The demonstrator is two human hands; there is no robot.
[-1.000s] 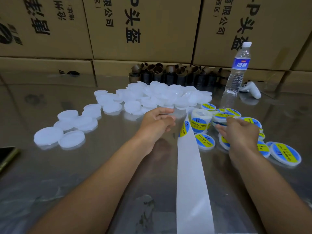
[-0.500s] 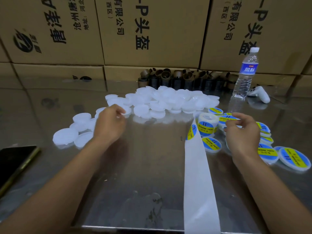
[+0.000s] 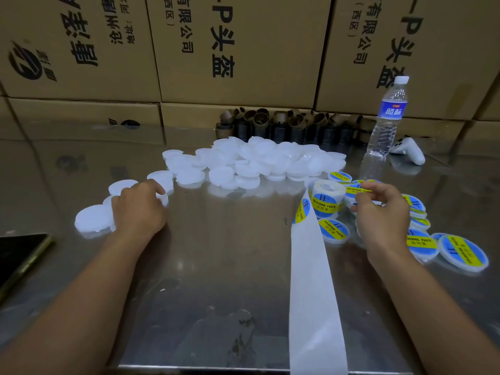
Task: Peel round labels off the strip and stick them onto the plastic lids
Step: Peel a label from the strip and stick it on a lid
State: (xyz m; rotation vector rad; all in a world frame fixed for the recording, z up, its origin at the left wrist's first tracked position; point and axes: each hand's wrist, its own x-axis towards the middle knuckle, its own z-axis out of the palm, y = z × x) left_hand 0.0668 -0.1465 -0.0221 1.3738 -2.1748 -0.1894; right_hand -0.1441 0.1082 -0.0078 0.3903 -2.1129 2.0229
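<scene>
My left hand [image 3: 138,208] lies on the loose blank white lids [image 3: 93,220] at the left, its fingers curled over the edge of one lid [image 3: 163,200]. My right hand [image 3: 380,212] pinches a blue-and-yellow round label [image 3: 358,190] just right of the label roll [image 3: 327,198]. The white backing strip [image 3: 311,293] runs from the roll to the table's front edge, with one label [image 3: 301,212] on it near the roll. A big heap of blank lids [image 3: 270,161] lies at the back centre. Several labelled lids [image 3: 464,253] lie around and under my right hand.
The steel table [image 3: 216,266] is backed by stacked cardboard boxes [image 3: 230,50]. A water bottle [image 3: 387,123], a white controller [image 3: 408,151] and a row of cardboard tubes [image 3: 284,125] stand at the back. A dark phone [image 3: 19,255] lies at the left edge.
My left hand went from the table's middle leftward onto the loose blank lids. My right hand rose slightly beside the roll and now holds a label.
</scene>
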